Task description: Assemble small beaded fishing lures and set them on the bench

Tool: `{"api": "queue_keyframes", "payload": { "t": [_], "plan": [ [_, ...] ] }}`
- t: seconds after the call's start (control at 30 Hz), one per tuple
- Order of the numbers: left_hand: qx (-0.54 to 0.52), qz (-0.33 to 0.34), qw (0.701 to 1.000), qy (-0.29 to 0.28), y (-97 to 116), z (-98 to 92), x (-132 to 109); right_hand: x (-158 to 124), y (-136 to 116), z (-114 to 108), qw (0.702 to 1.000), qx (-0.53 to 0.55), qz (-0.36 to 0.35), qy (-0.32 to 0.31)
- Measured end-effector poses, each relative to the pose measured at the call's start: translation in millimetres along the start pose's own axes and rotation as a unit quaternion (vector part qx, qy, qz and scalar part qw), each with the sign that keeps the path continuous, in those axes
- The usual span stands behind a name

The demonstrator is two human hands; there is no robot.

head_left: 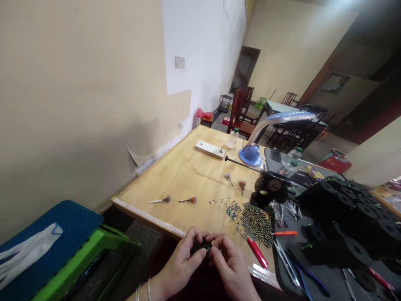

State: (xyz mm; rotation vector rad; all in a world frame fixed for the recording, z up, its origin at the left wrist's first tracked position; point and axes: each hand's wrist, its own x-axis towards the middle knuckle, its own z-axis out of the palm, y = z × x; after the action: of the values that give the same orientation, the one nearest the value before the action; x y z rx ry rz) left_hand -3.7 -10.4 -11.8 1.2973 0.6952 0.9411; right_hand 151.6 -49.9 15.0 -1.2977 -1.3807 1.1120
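Note:
My left hand (186,256), with two bangles at the wrist, is closed around a small dark object (199,246) just off the table's front edge. Its kind is too dark to make out. Against the object's right side, my right hand (229,259) is closed in a pinch, its thumb and fingertips meeting near a tiny light spot. What those fingertips hold is too small to name. Beyond the hands lies a heap of small dark, yellowish-striped pieces (256,223), with multicoloured bead-like bits (233,211) beside it. A red-handled tool (257,253) lies right of my right hand.
Several small brush-like tufts (189,200) lie on the wooden table (162,178). A blue desk lamp (250,155) stands behind a dark clamp-like device (270,187). At right are black spools (338,251), tweezers (286,261) and blue-handled pliers (312,278). A green stool (82,264) stands left.

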Motion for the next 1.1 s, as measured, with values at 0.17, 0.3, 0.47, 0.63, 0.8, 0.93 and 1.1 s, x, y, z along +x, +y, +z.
{"api": "queue_keyframes", "payload": {
  "t": [0.17, 0.3, 0.47, 0.63, 0.8, 0.93, 1.1],
  "plan": [
    [0.029, 0.010, 0.999, -0.009, 3, 5.8, -2, -2, 0, 1, 0.998, 0.055, -0.001, 0.013],
    [0.032, 0.011, 0.999, -0.012, 6, 6.8, -2, -3, -2, -1, 0.998, 0.060, -0.006, 0.019],
    [0.040, 0.013, 0.999, -0.018, 5, 7.3, -3, -4, -3, 0, 0.997, 0.069, -0.009, 0.021],
    [0.049, 0.018, 0.998, -0.020, 6, 7.2, -4, -5, -4, 1, 0.997, 0.080, -0.007, 0.021],
    [0.080, 0.023, 0.996, -0.019, 9, 6.9, -6, -6, -3, -1, 0.999, 0.045, -0.012, 0.015],
    [0.105, 0.036, 0.994, -0.024, 8, 7.4, -7, -6, -7, -3, 1.000, 0.019, -0.014, 0.009],
    [0.118, 0.035, 0.992, -0.012, 6, 9.5, -7, -7, -11, -5, 1.000, -0.014, -0.016, -0.003]
  ]
}}
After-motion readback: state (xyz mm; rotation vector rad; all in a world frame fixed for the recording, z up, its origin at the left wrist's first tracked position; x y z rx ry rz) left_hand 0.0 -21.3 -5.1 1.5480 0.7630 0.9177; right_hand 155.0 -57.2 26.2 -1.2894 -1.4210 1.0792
